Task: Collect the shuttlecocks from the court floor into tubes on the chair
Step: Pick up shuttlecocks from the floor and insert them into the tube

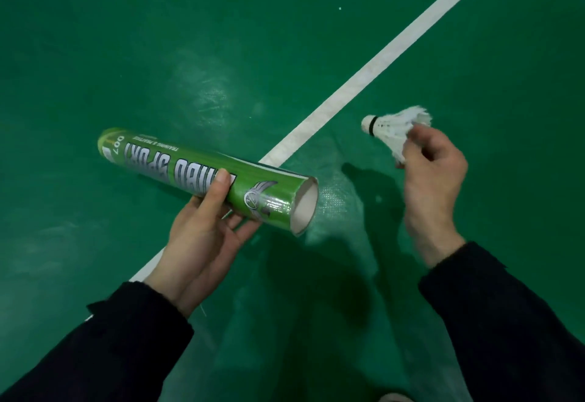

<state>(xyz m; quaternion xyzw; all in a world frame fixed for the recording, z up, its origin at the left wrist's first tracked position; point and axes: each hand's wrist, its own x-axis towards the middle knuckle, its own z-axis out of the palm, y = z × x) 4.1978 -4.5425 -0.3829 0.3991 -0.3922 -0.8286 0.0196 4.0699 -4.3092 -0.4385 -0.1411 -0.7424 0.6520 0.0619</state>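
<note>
Looking down from the head view, 2 hands are seen above a green court floor [95,53].

Head view:
- A green tube [202,176] is held in the left hand [202,243]. The thumb is laid over the top of the printed label, and the fingers are curled underneath near the open end.
- The tube is tilted: the open end (white inner wall visible) points right and toward the camera, and the closed end points up-left. The tube is held off the floor. Its contents cannot be told from this angle.
- 1 white shuttlecock [392,129] is pinched by the feather skirt between the fingertips of the right hand [433,180]. The cork base, ringed by a black band, points left toward the tube's open end.
- Shuttlecock and tube are well apart, with bare floor seen between them.
- A white court line [364,75] runs diagonally from upper right to lower left and passes behind the tube and the left wrist.
- Dark sleeves [506,322] cover both forearms down to the wrists.
- Shadows of the arms are cast on the floor below the hands.
- A small white speck [340,8] lies on the floor at the top (too small to identify).
</note>
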